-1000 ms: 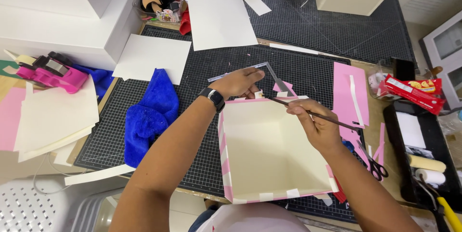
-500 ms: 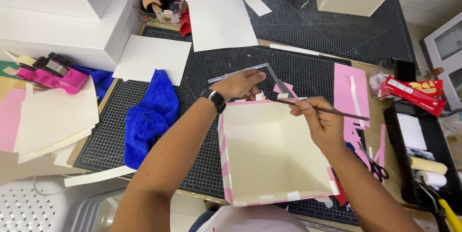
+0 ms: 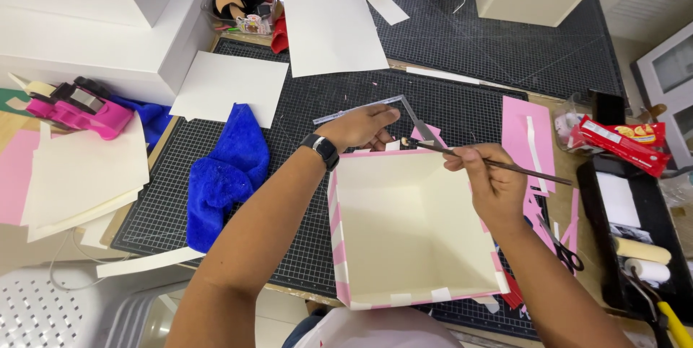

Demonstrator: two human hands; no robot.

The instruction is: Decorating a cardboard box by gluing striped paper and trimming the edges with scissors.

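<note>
box [image 3: 411, 229], cream inside with pink-striped walls, open top, sitting lower centre of the frame on the black cutting mat [image 3: 462, 113]. could smear or drip on the clean inner wall if the thin brush [image 3: 491, 163] slips off the far rim. could tilt if the steadying grip lets go. left hand [image 3: 359, 126] at the far rim, fingers curled over it, loosely bent, holding the edge. right hand [image 3: 489, 182] closed tight around the brush handle, tip just at the far rim. blue cloth [image 3: 227, 167] left of centre, scissors [image 3: 563, 247] lower right.
</note>
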